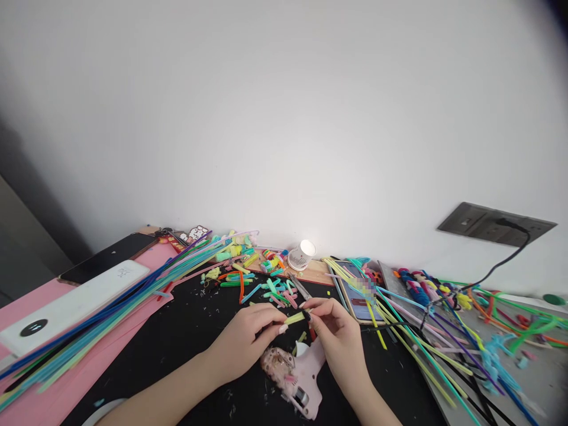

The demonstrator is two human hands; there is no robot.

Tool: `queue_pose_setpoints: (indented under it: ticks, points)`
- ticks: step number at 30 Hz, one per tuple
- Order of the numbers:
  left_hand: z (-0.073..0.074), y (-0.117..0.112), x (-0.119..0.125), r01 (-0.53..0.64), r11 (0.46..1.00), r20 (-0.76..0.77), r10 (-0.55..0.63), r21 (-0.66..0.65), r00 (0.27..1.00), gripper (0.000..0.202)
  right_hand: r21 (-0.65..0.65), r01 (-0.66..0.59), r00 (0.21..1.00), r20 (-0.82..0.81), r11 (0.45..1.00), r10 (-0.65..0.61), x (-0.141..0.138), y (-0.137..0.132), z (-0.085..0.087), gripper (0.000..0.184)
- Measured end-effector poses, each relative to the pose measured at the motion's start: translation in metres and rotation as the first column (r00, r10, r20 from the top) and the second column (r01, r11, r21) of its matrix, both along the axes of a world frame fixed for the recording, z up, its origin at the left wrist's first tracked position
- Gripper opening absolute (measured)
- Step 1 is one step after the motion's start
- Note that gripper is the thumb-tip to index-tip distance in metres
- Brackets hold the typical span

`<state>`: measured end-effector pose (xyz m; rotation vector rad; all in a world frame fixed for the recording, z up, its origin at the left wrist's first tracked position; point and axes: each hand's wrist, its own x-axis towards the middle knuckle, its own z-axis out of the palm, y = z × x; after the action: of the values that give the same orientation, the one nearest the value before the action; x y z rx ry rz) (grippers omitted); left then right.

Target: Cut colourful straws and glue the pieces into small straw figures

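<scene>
Both my hands meet over a black mat [190, 337] on the table. My left hand [246, 340] pinches one end of a short yellow-green pipe-cleaner piece [295, 318]. My right hand [337, 331] pinches the other end of that piece with thumb and fingertips. Just below the hands lies a pink glue gun [302, 373] on the mat. Short cut pieces [277, 293] in several colours lie scattered just beyond the hands.
A long bundle of blue and green pipe cleaners [110, 313] crosses a pink sheet [80, 378] at left, beside a white case [66, 307] and a dark phone [109, 257]. A phone [361, 293], more pipe cleaners [444, 349] and a cable [483, 278] to a wall socket [494, 223] are at right. A white cup [302, 254] stands by the wall.
</scene>
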<state>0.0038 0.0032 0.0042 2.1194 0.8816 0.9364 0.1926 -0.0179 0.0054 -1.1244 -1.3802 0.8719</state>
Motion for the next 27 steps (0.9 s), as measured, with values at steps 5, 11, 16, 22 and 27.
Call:
queue_pose_setpoints:
  ticks: [5, 11, 16, 22, 27]
  points:
    - [-0.007, 0.002, -0.001, -0.022, 0.996, 0.041, 0.019, 0.085, 0.999, 0.021, 0.001, -0.006, 1.0, -0.006, 1.0, 0.006, 0.0, 0.0, 0.0, 0.007]
    - [-0.012, 0.004, -0.004, -0.042, 0.984, 0.045, 0.035, 0.172, 0.998, 0.022, 0.028, 0.008, 0.999, -0.052, 1.0, -0.006, 0.0, 0.002, -0.001, 0.02]
    - [-0.017, 0.007, -0.008, -0.023, 0.967, 0.022, 0.018, 0.254, 1.0, 0.022, 0.043, -0.067, 0.997, 0.037, 0.997, 0.065, 0.003, 0.004, -0.001, 0.029]
    - [-0.014, 0.009, -0.009, -0.002, 0.952, -0.021, 0.009, 0.305, 1.0, 0.023, 0.056, -0.097, 0.987, 0.135, 0.994, 0.089, 0.005, 0.004, 0.002, 0.022]
    - [-0.011, 0.008, -0.009, 0.017, 0.947, -0.053, 0.0, 0.32, 0.999, 0.023, 0.044, -0.091, 0.976, 0.202, 0.995, 0.081, 0.006, 0.005, 0.001, 0.018]
